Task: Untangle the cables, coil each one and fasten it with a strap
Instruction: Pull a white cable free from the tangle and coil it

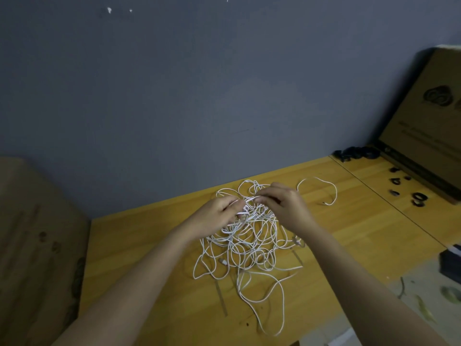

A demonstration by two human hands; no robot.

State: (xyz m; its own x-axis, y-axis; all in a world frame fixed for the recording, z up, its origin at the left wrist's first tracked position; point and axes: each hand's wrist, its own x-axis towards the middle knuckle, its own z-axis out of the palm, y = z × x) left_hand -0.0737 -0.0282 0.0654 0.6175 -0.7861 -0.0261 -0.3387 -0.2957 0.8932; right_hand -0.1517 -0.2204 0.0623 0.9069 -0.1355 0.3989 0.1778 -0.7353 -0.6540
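Observation:
A tangle of thin white cables (245, 243) lies in a loose heap on the yellow wooden table (139, 245). My left hand (217, 214) grips a bunch of strands at the heap's upper left. My right hand (284, 201) pinches a strand at the top of the heap, fingertips close to those of the left hand. One cable end (318, 188) loops out to the right, and a long loop (272, 308) trails toward the near edge. Several black straps (419, 199) lie scattered at the far right, with a darker pile (356, 154) behind them.
A large cardboard box (424, 116) leans against the grey wall at the right. Another cardboard box (37, 240) stands at the left of the table. A dark object (451, 265) sits at the right edge. Thin grey strips (222, 298) lie under the cables.

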